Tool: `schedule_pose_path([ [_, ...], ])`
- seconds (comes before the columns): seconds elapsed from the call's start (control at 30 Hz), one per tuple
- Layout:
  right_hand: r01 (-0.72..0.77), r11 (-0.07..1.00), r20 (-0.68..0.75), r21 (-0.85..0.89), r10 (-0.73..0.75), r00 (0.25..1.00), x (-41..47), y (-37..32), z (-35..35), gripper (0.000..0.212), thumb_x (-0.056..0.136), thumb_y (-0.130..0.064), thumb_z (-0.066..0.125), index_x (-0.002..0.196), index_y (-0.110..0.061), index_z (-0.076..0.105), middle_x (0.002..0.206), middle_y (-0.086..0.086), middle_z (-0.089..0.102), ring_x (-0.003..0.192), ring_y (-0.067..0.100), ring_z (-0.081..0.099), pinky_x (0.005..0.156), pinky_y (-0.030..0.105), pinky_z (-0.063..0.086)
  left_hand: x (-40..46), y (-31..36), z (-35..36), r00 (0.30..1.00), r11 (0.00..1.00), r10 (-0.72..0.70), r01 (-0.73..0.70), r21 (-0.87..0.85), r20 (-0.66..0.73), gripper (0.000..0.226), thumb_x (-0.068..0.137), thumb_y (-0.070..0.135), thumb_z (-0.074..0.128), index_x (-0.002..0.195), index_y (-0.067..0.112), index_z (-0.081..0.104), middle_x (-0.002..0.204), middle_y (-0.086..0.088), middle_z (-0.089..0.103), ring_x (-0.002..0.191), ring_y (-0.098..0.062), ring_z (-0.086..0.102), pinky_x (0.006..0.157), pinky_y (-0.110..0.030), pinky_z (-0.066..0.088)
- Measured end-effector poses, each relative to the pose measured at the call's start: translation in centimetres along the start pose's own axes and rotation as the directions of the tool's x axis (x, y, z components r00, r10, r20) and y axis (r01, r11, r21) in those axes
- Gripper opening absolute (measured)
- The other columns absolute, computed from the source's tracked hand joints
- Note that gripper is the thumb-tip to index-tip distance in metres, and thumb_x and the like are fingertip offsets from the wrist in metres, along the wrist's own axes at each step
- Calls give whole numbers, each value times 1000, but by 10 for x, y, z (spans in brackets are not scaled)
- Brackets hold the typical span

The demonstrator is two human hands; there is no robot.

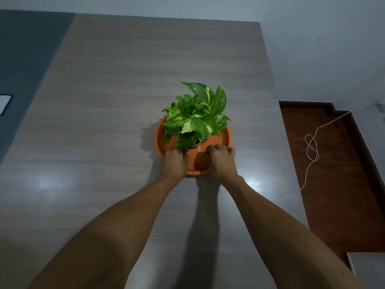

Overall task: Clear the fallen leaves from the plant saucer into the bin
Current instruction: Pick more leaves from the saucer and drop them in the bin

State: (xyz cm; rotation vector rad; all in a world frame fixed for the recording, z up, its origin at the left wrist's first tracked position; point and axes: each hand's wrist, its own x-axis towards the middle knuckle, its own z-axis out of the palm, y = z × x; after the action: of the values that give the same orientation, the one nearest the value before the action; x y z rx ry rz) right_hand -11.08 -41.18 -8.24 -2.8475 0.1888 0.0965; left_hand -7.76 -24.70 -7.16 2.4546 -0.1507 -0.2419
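2 hands, left hand [174,161], right hand [220,160], 1 saucer [226,135], 1 plant [196,115]

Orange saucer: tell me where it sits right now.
In the head view the orange saucer sits on the wooden table, right of centre, under the potted plant, both hands at its near rim.

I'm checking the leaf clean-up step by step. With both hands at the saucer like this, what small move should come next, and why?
Probably lift both hands clear of the orange saucer with whatever they pinched. Both are curled at its near rim below the plant; whether either grip has a leaf cannot be told, and no bin is in view.
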Motion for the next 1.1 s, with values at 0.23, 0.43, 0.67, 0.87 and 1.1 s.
schedule_pose_path([
  [0.23,-91,969,-67,229,109,992,-22,8,-15,15,91,-14,52,99,-13,64,96,8,66,92,31,58,79,39,31,-25,7,-4,1000,990,-4,1,-144,-17,18,84,8,65,78,24,58,79,7,66,80,-21,65,78,-42,55],
  [0.43,-123,925,-67,361,157,985,-61,25,-24,6,88,-7,55,85,-7,61,86,15,63,81,34,57,64,41,44,-56,35,6,996,976,91,-89,-200,2,15,81,1,61,78,16,57,78,3,65,78,-20,62,72,-37,52],
  [0.67,-212,895,-101,393,271,957,-123,76,-45,8,92,-6,57,92,-6,65,92,13,64,85,30,58,68,40,50,-94,89,37,981,958,183,-165,-235,56,17,84,5,59,78,18,50,72,3,59,71,-23,59,67,-40,53],
  [0.87,-267,884,-132,383,338,932,-191,161,-70,5,88,-11,59,85,-13,63,87,10,65,83,31,61,69,44,52,-144,164,91,960,950,255,-227,-213,115,22,82,5,58,77,23,49,73,6,61,69,-18,60,65,-42,54],
  [1.1,-249,884,-150,396,329,932,-278,280,-91,13,89,-7,54,86,-18,61,91,7,65,85,29,59,72,40,52,-222,255,181,970,955,225,-201,-216,90,21,82,6,57,78,24,48,70,5,60,64,-22,60,59,-46,55],
])
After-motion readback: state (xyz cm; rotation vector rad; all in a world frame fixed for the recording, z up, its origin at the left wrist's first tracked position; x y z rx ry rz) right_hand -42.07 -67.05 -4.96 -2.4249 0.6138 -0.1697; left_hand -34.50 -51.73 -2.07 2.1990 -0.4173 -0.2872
